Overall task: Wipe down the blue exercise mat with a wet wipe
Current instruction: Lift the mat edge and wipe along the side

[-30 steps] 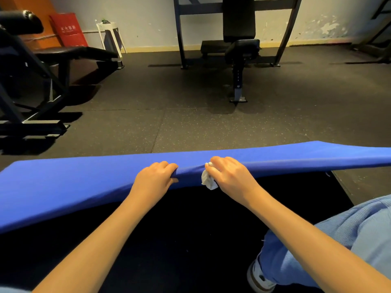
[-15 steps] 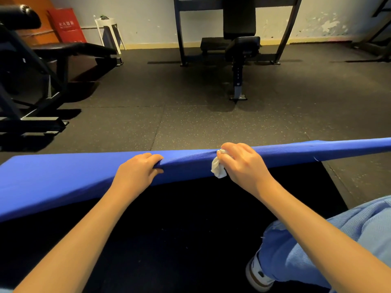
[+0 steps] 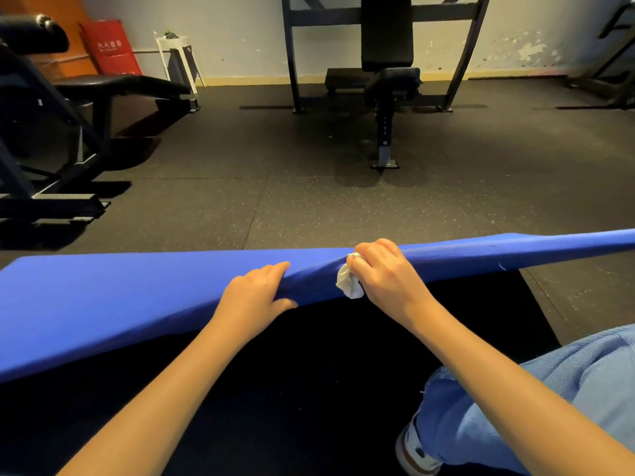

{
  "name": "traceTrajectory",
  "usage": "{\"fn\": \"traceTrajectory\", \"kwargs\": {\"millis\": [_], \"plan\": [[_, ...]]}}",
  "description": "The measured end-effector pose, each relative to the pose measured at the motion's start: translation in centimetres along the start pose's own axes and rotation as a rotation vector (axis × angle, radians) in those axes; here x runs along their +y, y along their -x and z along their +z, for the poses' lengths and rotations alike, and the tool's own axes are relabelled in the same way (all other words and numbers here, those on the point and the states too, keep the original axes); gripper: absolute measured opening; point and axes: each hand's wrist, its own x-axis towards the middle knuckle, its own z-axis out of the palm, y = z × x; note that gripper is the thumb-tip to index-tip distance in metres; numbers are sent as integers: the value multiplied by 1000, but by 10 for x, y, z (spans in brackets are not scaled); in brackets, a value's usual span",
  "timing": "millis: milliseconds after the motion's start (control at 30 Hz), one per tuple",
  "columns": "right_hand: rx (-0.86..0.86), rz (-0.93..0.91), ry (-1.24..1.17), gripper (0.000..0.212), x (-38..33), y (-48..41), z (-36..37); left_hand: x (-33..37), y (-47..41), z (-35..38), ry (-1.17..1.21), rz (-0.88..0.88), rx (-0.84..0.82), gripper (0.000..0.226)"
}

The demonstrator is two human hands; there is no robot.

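Spanning the speckled black gym floor [image 3: 309,207], the blue mat [image 3: 103,304] is pinched at its edge by the left hand [image 3: 254,297]; the right hand [image 3: 385,276], fingers curled, presses a wipe [image 3: 348,286] against it.

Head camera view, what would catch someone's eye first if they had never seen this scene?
The bright blue exercise mat stands out first, spanning the whole width of the view against the dark floor. At its middle, the left hand grips the near edge while the right hand pinches a crumpled white wet wipe against it. Behind, a black weight bench stands by the far wall.
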Motion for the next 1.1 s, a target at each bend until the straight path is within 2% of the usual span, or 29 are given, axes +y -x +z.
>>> {"fn": "traceTrajectory", "kwargs": {"millis": [100, 167, 700, 833, 967, 1100], "plan": [[-2, -44, -15, 9, -3, 0, -3, 3, -5, 1, -74, -18, 16, 34], [-13, -48, -18, 11, -3, 2, -5, -2, -4, -3, -103, -24, 21, 26], [60, -28, 62, 13, 12, 6, -30, -30, 13, -16, -125, -41, 125, 25], [82, -20, 12, 12, -4, 13, -16, -38, 23, -6, -155, -62, 71, 27], [86, -63, -65, 24, -25, 12, 11, -61, 44, 2, -173, -121, 10, 28], [99, -95, -122, 24, -38, -1, 30, -77, 64, 3, -189, -198, 8, 32]]}}
